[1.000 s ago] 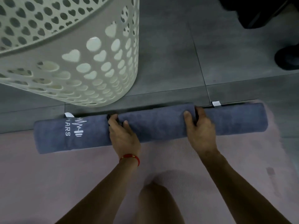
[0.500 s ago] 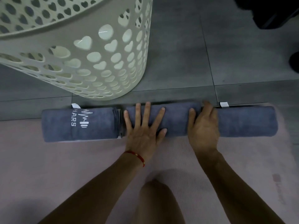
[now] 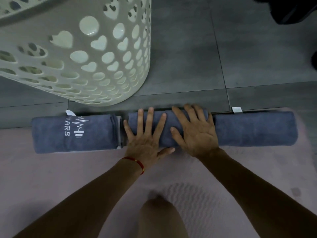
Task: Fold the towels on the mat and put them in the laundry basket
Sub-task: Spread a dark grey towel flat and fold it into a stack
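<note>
A blue-grey towel lies as a long narrow band along the far edge of the pink mat. Its left part, with a white logo, looks like a separate folded layer, with a seam just left of my left hand. My left hand presses flat on the towel's middle, fingers spread and straight. My right hand lies flat on the towel beside it, fingers spread. The cream laundry basket with heart-shaped holes stands on the floor just beyond the towel's left half.
Grey floor tiles stretch beyond the mat. A dark object sits at the top right corner. My knee rests on the mat at the bottom centre. White tags stick out at the towel's far edge.
Both hands went from gripping the towel's far edge to lying flat on it. The right hand slid left toward the left hand. The towel looks flatter and shows a seam on its left.
</note>
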The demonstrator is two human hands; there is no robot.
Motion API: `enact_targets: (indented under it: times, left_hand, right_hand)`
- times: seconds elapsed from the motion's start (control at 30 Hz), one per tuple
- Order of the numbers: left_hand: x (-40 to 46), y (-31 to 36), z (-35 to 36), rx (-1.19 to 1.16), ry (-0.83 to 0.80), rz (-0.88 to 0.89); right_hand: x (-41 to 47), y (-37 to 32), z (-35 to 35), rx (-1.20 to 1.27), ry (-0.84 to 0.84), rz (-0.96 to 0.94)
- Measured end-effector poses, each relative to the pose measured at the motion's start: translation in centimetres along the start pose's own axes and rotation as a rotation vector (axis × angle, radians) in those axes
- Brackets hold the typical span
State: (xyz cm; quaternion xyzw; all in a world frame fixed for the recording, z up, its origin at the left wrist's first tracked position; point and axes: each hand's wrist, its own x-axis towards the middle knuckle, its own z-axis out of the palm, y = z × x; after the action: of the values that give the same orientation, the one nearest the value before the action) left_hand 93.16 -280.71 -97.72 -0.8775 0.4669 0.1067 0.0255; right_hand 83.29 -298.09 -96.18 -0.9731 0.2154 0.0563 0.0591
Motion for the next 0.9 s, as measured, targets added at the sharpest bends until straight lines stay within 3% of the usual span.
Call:
enact_targets:
  times: [0.23,0.53,0.7,0.9]
  left_hand:
    - [0.3,0.3,1.3,0.037,0.056,0.015]
    - [0.6,0.6,-0.9,0.065,-0.082,-0.048]
    - [-3.4,2.8,-3.6,0.029,0.042,-0.118]
    - [-11.0,0.8,-5.5,-0.121,0.104,-0.165]
  right_hand:
    - [0.4,0.7,1.6,0.037,0.144,-0.052]
    - [0.7,0.0,-0.8,-0.074,0.015,-0.072]
    - [-0.8,-1.1,-2.7,-0.202,0.078,-0.077]
    - [-2.6,-3.8,-3.7,-0.118,0.056,0.024]
